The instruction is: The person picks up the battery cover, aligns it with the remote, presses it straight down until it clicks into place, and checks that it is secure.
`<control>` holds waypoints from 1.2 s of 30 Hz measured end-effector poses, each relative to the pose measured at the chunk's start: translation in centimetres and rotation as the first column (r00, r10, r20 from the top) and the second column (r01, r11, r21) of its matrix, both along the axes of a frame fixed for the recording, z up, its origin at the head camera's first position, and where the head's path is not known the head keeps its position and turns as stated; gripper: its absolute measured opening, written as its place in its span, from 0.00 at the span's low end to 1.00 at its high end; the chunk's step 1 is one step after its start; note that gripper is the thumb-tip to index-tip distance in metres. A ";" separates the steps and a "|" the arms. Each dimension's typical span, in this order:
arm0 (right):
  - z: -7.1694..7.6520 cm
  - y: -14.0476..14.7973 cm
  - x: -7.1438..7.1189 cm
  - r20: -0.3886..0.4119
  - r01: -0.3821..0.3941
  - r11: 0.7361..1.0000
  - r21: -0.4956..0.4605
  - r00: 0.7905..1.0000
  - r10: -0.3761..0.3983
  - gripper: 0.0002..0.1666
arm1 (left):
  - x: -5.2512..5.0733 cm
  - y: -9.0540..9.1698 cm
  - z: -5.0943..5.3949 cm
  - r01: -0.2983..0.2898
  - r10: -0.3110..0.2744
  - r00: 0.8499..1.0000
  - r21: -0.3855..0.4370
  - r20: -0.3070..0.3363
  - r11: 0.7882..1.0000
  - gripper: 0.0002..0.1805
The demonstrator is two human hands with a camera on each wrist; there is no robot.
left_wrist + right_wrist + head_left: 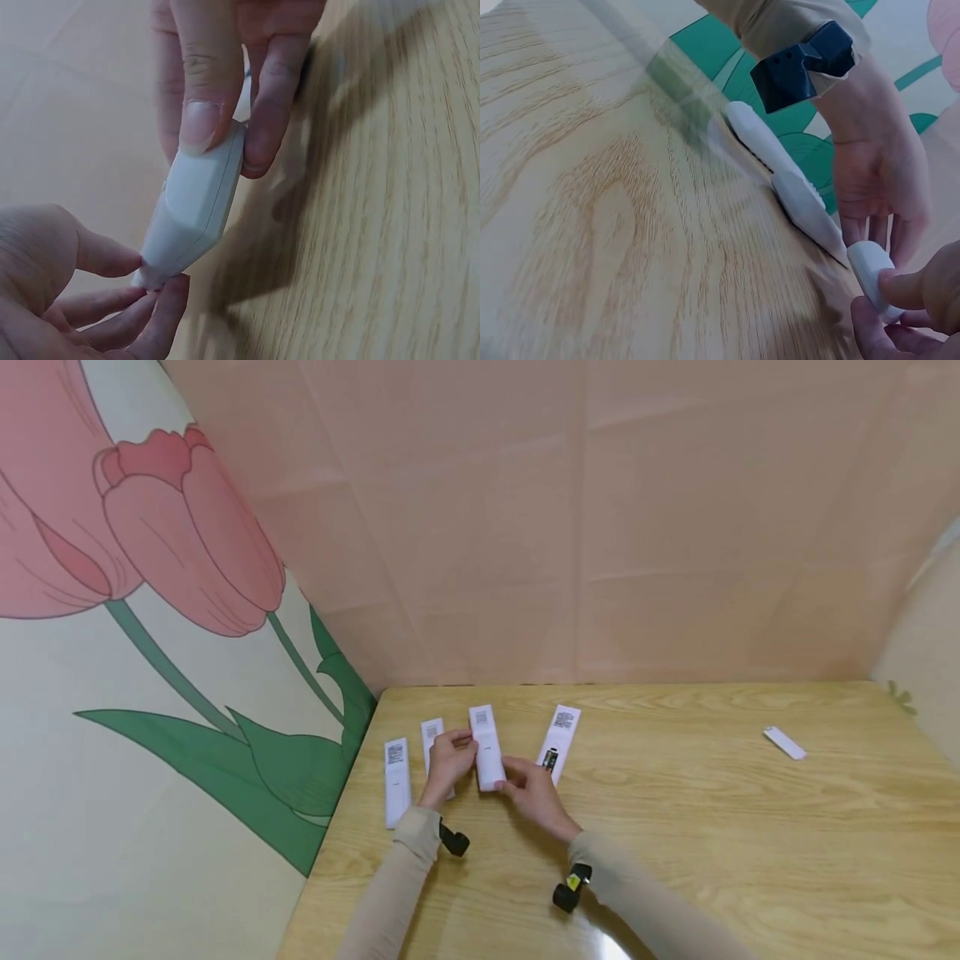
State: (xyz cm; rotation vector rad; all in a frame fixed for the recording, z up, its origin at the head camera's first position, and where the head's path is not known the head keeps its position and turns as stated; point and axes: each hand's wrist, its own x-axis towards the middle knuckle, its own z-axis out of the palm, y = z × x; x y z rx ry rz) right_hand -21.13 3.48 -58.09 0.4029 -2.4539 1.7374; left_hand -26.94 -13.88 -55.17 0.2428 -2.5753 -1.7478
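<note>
A white remote control (487,752) is held back side up, with a printed label near its far end. My left hand (448,767) pinches its left edge between thumb and fingers. At the near right corner, my right hand (534,792) grips it with thumb and fingers. In the left wrist view the remote (191,199) is tilted above the table. Just right of my right hand lies another remote (564,731), its battery compartment uncovered and a dark battery (551,759) inside.
Two more white remotes lie to the left, one (397,785) near the table's left edge, the other (432,732) partly behind my left hand. Far right on the wooden table (675,827) is a small white battery cover (784,743). Cloth-covered walls stand behind and beside the table.
</note>
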 end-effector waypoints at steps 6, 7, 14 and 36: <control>0.1 -0.8 -0.4 0.080 0.020 0.999 0.045 0.996 -0.024 0.27 | 0.1 -0.2 0.3 -0.022 0.016 0.999 -0.144 -0.045 0.989 0.15; 0.1 -0.9 -0.5 0.087 0.020 0.998 0.053 0.996 -0.025 0.27 | 0.0 -0.2 0.2 -0.025 0.017 0.999 -0.160 -0.051 0.987 0.15; 0.3 -1.2 -0.9 0.129 -0.007 0.996 0.086 0.992 -0.004 0.27 | -0.6 -0.5 -0.2 -0.016 0.010 1.000 -0.230 -0.029 0.973 0.15; -0.5 -2.3 -1.3 0.023 0.006 0.986 0.164 1.000 -0.010 0.25 | -0.7 -0.9 -0.3 0.015 -0.030 0.999 -0.322 -0.041 0.947 0.14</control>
